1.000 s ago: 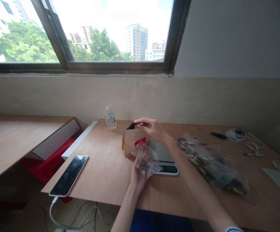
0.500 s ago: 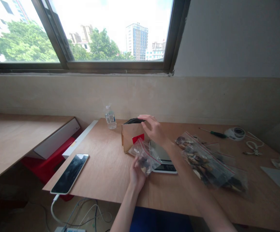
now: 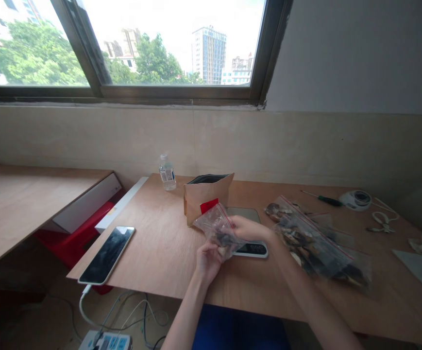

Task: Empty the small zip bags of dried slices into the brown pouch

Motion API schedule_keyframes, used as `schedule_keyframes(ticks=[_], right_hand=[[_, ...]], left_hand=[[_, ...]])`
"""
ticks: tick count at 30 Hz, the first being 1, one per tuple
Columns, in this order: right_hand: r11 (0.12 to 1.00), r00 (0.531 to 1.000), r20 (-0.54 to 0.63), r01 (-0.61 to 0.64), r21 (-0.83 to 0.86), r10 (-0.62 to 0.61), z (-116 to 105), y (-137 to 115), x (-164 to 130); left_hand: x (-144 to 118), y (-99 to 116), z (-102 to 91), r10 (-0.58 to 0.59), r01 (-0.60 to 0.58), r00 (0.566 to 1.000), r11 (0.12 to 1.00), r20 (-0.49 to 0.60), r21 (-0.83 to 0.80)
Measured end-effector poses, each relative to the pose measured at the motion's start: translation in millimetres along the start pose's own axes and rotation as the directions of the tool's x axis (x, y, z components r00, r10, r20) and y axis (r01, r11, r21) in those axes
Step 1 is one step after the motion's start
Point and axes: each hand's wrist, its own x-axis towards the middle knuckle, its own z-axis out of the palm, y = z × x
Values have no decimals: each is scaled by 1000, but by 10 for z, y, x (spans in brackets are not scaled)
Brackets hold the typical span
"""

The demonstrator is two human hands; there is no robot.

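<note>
— Head camera looks down at the wooden table, right? What have the hands got?

— Both are on one small zip bag, clear plastic with a red seal strip and dark bits inside. The left hand is closed around its lower end from underneath; the right hand is clamped on its side, fingers curled onto the plastic.

— Where is that bag?

— Raised a little off the table, just in front of the kitchen scale and partly covering its near-left corner. I can't tell whether it touches the scale.

— What's around it?

— Just behind stands a brown paper pouch, upright, mouth open, with a red label. A small water bottle sits farther back to the left. Right of the hands lies a pile of filled zip bags. A phone rests at the table's left edge, and a screwdriver lies far right, near the wall.
</note>
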Motion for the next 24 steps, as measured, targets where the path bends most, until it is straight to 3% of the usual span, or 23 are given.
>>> schedule_keyframes(ticks=[4,8,15,24], right_hand=[[997,996,59,-70,41,67,49,64,-4],[995,997,34,-71,74,68,63,160,-17],[997,988,133,-79,3,78,17,189,21],[1000,999,-35,-17,17,18,-6,156,73]], left_hand=[[-1,10,12,21,-21,1000,1000,6,2],[-4,11,6,9,-9,1000,1000,15,-10],[6,7,-36,-6,7,999,1000,38,-12],[36,20,-86,19,-21,1000,995,-24,-96]])
